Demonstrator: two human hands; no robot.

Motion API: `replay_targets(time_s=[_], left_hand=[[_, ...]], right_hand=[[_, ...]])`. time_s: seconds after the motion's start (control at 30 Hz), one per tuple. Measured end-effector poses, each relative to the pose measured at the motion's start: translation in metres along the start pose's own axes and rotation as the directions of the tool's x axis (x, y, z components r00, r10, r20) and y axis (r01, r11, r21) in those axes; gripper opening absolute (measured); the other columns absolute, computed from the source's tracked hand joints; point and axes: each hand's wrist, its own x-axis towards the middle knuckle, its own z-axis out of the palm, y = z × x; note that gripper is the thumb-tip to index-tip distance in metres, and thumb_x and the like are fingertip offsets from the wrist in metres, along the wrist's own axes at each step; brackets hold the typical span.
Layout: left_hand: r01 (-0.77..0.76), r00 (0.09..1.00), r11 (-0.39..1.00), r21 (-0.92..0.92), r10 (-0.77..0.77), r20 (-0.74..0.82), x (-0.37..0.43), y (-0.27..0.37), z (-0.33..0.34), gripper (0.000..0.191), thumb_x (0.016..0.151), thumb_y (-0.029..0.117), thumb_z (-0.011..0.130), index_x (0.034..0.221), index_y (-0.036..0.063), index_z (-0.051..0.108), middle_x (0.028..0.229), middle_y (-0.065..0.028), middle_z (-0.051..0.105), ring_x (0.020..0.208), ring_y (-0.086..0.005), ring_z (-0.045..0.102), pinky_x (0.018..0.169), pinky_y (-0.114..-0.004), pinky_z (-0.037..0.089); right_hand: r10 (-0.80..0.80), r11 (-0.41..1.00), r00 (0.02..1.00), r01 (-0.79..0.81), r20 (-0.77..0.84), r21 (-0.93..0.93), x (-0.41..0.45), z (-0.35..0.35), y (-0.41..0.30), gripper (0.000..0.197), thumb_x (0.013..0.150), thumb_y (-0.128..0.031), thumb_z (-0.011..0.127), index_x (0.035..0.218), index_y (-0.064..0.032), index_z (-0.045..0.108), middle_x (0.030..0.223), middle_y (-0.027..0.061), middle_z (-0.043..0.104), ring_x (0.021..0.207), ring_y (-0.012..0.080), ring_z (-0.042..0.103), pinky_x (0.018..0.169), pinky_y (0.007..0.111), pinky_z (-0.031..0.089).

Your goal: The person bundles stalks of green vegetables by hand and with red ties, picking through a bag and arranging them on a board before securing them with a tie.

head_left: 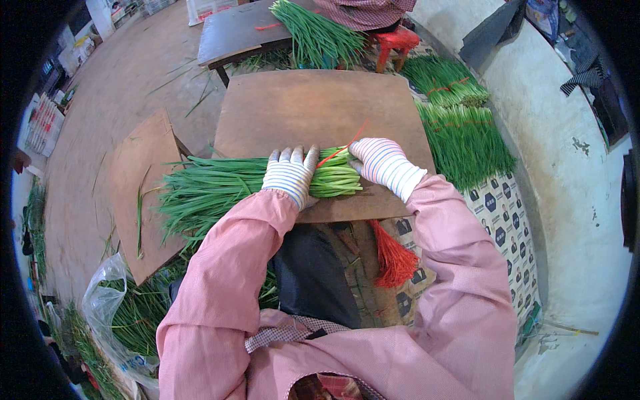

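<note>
A bunch of garlic chives (220, 182) lies across a brown wooden board (320, 107), leaves to the left and pale stem ends to the right. My left hand (291, 172), in a striped knit glove with greyish fingers, grips the bunch near its stems from above. A thin red tie (332, 157) runs over the stems and sticks up past my right hand (382, 162). This hand, gloved alike, pinches the tie beside the stem ends; its thumb is close to the cut ends. The underside of the bunch is hidden.
Beneath the board's front edge hangs a bundle of red ties (392, 255). Tied chive bunches (462, 145) lie along the wall at right. Loose greens fill a plastic bag (102, 300) at lower left. Another person (367, 12) sits beyond, by a table (240, 32) with chives (320, 37).
</note>
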Motion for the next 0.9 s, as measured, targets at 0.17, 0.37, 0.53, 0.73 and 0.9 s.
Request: replay_targets(time_s=[0.17, 0.37, 0.53, 0.73, 0.9], left_hand=[[0.009, 0.998, 1.000, -0.026, -0.007, 0.058, -0.005, 0.003, -0.010, 0.107, 0.052, 0.036, 0.086, 0.139, 0.0114, 0.029, 0.131, -0.0170, 0.045, 0.122, -0.0327, 0.044, 0.105, -0.048, 0.031], [0.015, 0.999, 0.998, -0.056, -0.012, 0.047, -0.005, 0.008, -0.014, 0.103, 0.051, 0.036, 0.084, 0.136, 0.0105, 0.033, 0.129, -0.0177, 0.048, 0.120, -0.0337, 0.045, 0.104, -0.048, 0.032], [0.003, 0.998, 0.999, -0.042, 0.000, 0.065, -0.014, 0.006, -0.012, 0.082, 0.062, 0.033, 0.077, 0.132, 0.0125, 0.040, 0.123, -0.0149, 0.052, 0.116, -0.0321, 0.049, 0.103, -0.049, 0.032], [0.002, 0.999, 1.000, 0.002, -0.001, -0.037, -0.011, 0.007, 0.006, 0.047, 0.086, 0.019, 0.048, 0.132, 0.0153, 0.041, 0.121, -0.0150, 0.053, 0.113, -0.0312, 0.051, 0.103, -0.048, 0.033], [0.010, 0.999, 1.000, -0.007, -0.011, -0.035, -0.008, -0.001, 0.005, 0.082, 0.063, 0.034, 0.077, 0.133, 0.0147, 0.039, 0.122, -0.0136, 0.052, 0.115, -0.0310, 0.049, 0.103, -0.048, 0.033]], right_hand=[[0.148, 0.981, 0.986, -0.136, 0.080, -0.140, -0.037, -0.045, 0.027, 0.028, 0.078, -0.030, 0.058, 0.093, -0.0062, 0.063, 0.094, 0.0185, 0.064, 0.090, 0.0368, 0.061, 0.078, 0.045, 0.049], [0.900, 0.434, 0.405, -0.814, -0.158, 0.385, -0.288, -0.041, 0.240, 0.050, 0.081, -0.029, 0.061, 0.120, 0.0005, 0.056, 0.112, 0.0171, 0.063, 0.096, 0.0277, 0.063, 0.082, 0.037, 0.048], [0.976, 0.219, 0.121, -0.471, -0.183, 0.855, -0.304, -0.086, 0.242, 0.040, 0.084, -0.046, 0.057, 0.097, -0.0086, 0.063, 0.075, 0.0025, 0.055, 0.057, 0.0119, 0.042, 0.050, 0.029, 0.035], [0.659, 0.458, 0.564, 0.224, -0.498, 0.860, -0.016, -0.197, 0.075, 0.043, 0.089, -0.032, 0.056, 0.123, -0.0051, 0.052, 0.091, 0.0087, 0.062, 0.077, 0.0178, 0.059, 0.066, 0.029, 0.050], [-0.500, 0.800, 0.767, 0.587, -0.402, 0.125, 0.031, -0.165, -0.120, 0.078, 0.076, -0.049, 0.068, 0.132, -0.0043, 0.040, 0.123, 0.0224, 0.053, 0.110, 0.0364, 0.054, 0.099, 0.048, 0.040]])
